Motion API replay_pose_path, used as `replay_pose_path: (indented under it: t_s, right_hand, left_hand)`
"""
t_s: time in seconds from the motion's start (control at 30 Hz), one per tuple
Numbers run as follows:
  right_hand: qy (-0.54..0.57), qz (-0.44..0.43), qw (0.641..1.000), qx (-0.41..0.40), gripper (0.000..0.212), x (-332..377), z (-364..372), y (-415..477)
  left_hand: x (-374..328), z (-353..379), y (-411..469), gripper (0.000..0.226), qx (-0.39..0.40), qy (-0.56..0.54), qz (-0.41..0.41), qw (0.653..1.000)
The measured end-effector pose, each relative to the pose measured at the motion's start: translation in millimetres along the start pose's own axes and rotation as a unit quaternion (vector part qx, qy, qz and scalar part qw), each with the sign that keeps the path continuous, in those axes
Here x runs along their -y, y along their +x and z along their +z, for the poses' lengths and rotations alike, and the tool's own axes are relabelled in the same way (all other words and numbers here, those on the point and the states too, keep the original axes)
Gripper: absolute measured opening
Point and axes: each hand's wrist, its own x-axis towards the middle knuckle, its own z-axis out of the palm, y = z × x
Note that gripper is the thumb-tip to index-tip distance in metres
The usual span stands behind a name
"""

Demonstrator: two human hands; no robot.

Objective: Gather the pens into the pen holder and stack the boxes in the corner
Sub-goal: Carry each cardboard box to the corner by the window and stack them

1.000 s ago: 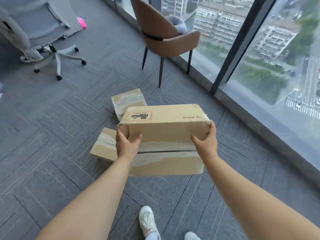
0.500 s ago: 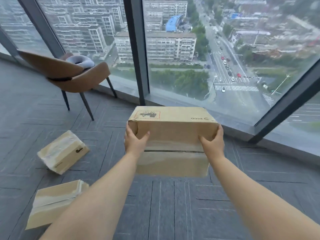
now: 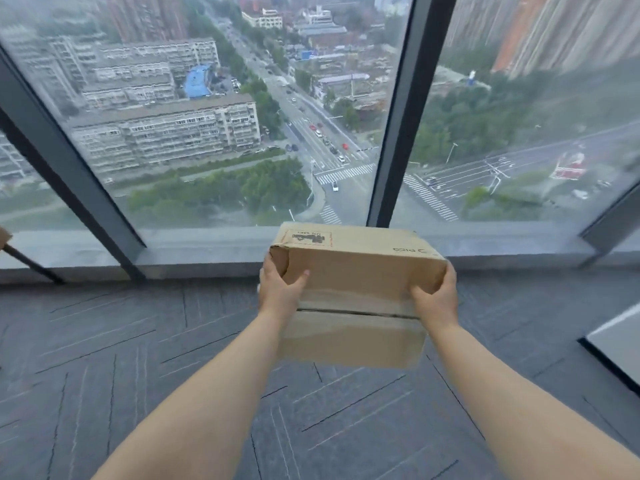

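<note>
Cardboard box, the one box in view, hangs in the air above the grey carpet, in front of the window sill. The left hand clasps its left end, thumb on the near face and fingers wrapped out of sight behind the edge; the right hand presses the opposite end the same way. It looks stiff and fairly light, judging by the easy outstretched hold, though its corners are dented. The two short ends seem the sound places to grip. No pens or pen holder show. A tabletop corner juts in at right.
</note>
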Motion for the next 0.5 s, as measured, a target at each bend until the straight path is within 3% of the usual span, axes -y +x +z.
replay_pose_path:
  t_s: [0.27,0.5]
  right_hand:
    - [-0.010,0.084,0.984,-0.159,0.072,-26.0,-104.1,65.7]
    - [0.003,0.156,0.946,-0.286,0.076,-39.3,-152.8,139.7]
  left_hand:
    - [-77.1,147.2,36.4,0.089,0.144,0.025,0.076,0.986]
    - [-139.7,268.8,97.7,0.087,0.289,0.018,0.128,0.948]
